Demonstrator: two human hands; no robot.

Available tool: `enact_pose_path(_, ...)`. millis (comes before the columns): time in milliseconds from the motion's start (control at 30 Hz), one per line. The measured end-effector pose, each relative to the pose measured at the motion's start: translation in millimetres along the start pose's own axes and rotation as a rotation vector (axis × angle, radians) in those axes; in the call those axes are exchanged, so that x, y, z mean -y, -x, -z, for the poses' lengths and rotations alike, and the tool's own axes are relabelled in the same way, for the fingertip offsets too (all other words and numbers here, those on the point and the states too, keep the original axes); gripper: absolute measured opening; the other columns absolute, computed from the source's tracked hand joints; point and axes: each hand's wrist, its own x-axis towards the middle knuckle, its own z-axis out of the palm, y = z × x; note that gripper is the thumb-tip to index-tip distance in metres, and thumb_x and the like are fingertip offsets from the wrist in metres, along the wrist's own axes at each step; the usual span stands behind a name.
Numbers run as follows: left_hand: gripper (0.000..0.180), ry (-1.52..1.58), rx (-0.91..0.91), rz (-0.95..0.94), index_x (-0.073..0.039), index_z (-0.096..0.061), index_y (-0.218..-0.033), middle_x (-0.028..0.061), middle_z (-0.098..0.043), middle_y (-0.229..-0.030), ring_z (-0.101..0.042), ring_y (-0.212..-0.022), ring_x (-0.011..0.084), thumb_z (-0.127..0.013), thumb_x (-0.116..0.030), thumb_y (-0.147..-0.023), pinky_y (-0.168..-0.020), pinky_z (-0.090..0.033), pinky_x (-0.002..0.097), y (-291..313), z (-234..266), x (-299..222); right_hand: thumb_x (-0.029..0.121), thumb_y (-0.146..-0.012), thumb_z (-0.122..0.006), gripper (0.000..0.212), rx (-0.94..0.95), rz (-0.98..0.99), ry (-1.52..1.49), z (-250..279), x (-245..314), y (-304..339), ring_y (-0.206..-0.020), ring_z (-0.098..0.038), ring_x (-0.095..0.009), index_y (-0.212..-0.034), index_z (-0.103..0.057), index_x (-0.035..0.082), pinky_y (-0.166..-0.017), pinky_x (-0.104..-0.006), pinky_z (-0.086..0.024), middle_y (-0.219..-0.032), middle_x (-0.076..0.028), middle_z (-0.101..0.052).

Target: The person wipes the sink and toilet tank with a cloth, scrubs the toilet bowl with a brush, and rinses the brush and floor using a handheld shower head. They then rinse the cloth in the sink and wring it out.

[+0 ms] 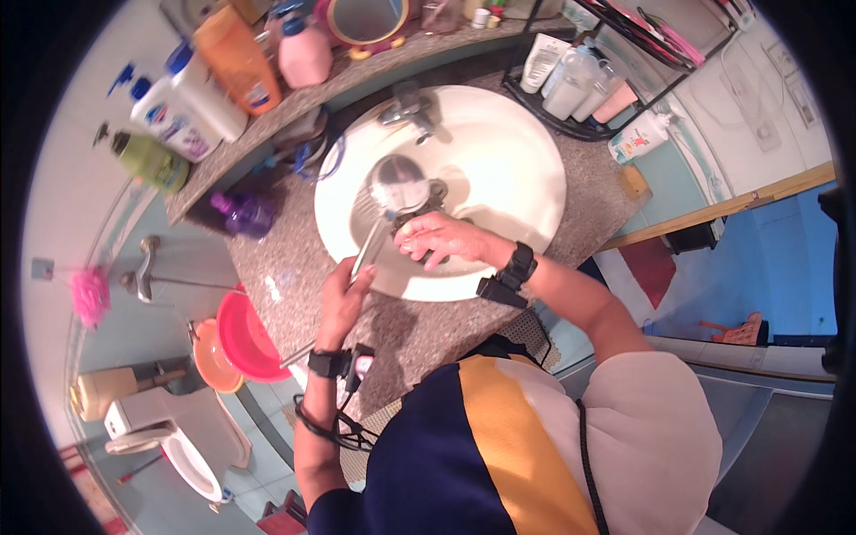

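My left hand (342, 299) is closed around the long metal handle of a ladle (399, 185). Its shiny rounded head is over the left part of the white oval washbasin (522, 160), while the handle's end sticks out past my wrist. Close beside the ladle's neck, my right hand (446, 239) has its fingers bent over the basin. Some dark material (438, 191) shows behind those fingers; whether they grip it or it lies in the basin is unclear. A metal faucet (410, 109) stands at the basin's far rim.
Pump bottles (169, 116) line the raised ledge at the left. On the speckled countertop (285, 259) stands a purple bottle (242, 215). A black rack (571, 125) with toiletries occupies the back right. Pink and orange basins (245, 339) and a toilet (192, 464) are lower left.
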Motion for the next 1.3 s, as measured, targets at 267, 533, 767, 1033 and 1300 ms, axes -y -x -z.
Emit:
enact_pose_path(267,0.025,0.008,-0.073,0.097,-0.004,-0.059,-0.099,-0.0054,-0.048,-0.067,-0.04,-0.057,0.0025,-0.059,-0.027,-0.089,-0.047,-0.03,0.0186,13,-8,-43,0.032,-0.066,-0.075,0.096,-0.033,-0.136,0.769,101,-45,-62,-0.098,-0.06,-0.034,-0.142,-0.021,0.005,-0.074,-0.0385,-0.052,-0.11,-0.025,-0.058)
enact_pose_path(533,0.025,0.008,-0.067,0.078,-0.002,-0.06,-0.106,-0.0041,-0.053,-0.072,-0.046,-0.064,0.0049,-0.061,-0.02,-0.089,-0.055,-0.038,0.021,24,2,-61,0.024,-0.06,-0.075,0.057,0.049,0.009,1.039,60,-91,-135,-0.097,-0.059,-0.035,-0.113,-0.059,0.012,-0.082,-0.0422,-0.049,-0.107,-0.019,-0.061)
enact_pose_path(767,0.028,-0.004,0.036,0.025,-0.002,-0.062,-0.101,-0.0034,-0.054,-0.072,-0.048,-0.066,0.0059,-0.064,-0.026,-0.088,-0.059,-0.041,0.0226,26,6,-61,0.043,-0.068,-0.072,0.066,0.044,-0.173,0.055,99,-52,-101,-0.096,-0.058,-0.021,-0.124,-0.053,0.013,-0.063,-0.0354,-0.053,-0.113,-0.009,-0.057)
enact_pose_path(1033,0.022,0.086,0.01,-0.012,-0.005,-0.061,-0.1,-0.0046,-0.053,-0.069,-0.044,-0.057,0.0033,-0.06,-0.023,-0.088,-0.048,-0.035,0.0191,30,7,-43,0.056,-0.069,-0.072,0.095,0.128,-0.485,0.403,99,-60,-67,-0.126,-0.04,-0.031,-0.144,-0.022,0.027,-0.081,-0.0545,-0.05,-0.147,-0.009,-0.028)
enact_pose_path(1300,0.027,0.069,-0.073,0.143,-0.005,-0.061,-0.097,-0.0037,-0.051,-0.066,-0.042,-0.055,0.004,-0.063,-0.03,-0.087,-0.048,-0.033,0.0198,46,2,-24,0.054,-0.081,-0.052,0.061,0.054,-0.223,1.104,76,-114,-115,-0.104,-0.057,-0.035,-0.126,-0.049,0.014,-0.093,-0.0423,-0.04,-0.125,-0.021,-0.048)
